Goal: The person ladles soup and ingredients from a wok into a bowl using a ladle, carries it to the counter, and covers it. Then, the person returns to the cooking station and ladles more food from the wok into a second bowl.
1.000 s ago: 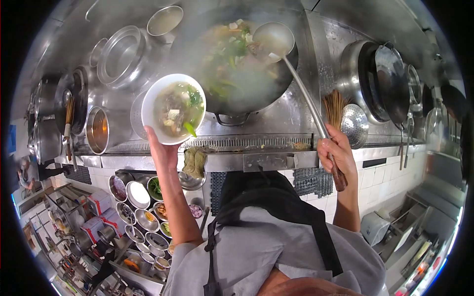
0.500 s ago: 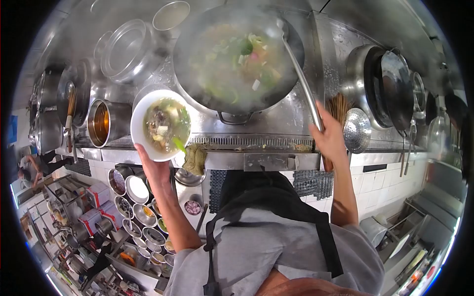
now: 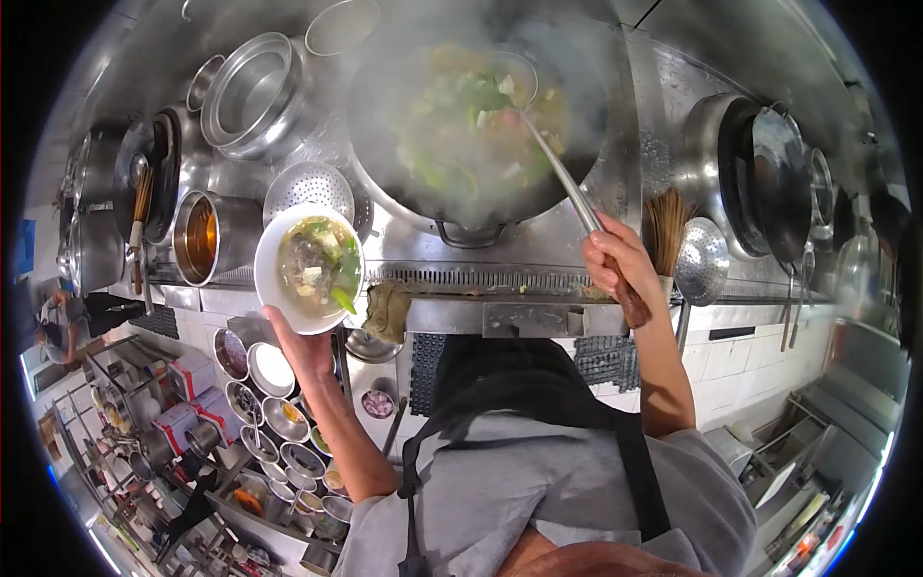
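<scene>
My left hand (image 3: 306, 348) holds a white bowl (image 3: 263, 267) from below, its thumb at the near rim. Soup with white cubes, dark pieces and greens fills much of the bowl. My right hand (image 3: 617, 262) is closed round the handle of a long metal ladle (image 3: 562, 173). The ladle's head dips into the soup in a large steaming wok (image 3: 471, 234), partly hidden by steam. Greens and white cubes float there. A perforated skimmer (image 3: 310, 188) lies just behind the bowl. A folded cloth (image 3: 386, 313) rests on the stove edge beside the bowl.
A pot of orange liquid (image 3: 231, 238) and stacked metal basins (image 3: 252, 94) stand at the left. On the right are a bamboo brush (image 3: 668, 226), another skimmer (image 3: 703, 262) and stacked woks (image 3: 781, 183). Ingredient bowls (image 3: 286, 421) sit lower left. Another person (image 3: 62, 322) is at far left.
The bowl has moved down and left, away from the wok, uncovering the skimmer behind it. The ladle's head has gone from the wok's right side down into the soup nearer the middle.
</scene>
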A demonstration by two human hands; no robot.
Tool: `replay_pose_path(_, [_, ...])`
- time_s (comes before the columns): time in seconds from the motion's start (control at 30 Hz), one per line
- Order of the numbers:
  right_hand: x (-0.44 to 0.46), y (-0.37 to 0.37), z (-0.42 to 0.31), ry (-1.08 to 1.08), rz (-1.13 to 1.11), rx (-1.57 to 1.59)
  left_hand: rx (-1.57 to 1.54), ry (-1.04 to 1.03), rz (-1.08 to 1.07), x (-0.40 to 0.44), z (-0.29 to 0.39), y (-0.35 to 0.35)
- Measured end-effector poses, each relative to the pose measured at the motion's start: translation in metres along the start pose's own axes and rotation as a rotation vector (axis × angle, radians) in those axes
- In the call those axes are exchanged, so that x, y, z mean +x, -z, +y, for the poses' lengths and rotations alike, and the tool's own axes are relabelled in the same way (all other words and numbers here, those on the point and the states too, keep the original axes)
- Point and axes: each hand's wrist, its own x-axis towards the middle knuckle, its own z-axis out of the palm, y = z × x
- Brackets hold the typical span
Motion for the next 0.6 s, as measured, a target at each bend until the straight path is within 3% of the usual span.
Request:
replay_pose_path(0.1, [-0.008,0.002,-0.001,-0.012,-0.039,0.116,0.007,-0.01,-0.026,0.004,-0.003,-0.008])
replay_pose_path(0.4, [-0.042,-0.008,-0.026,0.129,0.165,-0.166,0.008,0.021,-0.063,0.009,0.001,-0.033])
replay_pose_path(0.6, [-0.055,0.006,-0.03,0.099,0.086,-0.007,0.013,0.067,-0.096,0.015,0.001,-0.047])
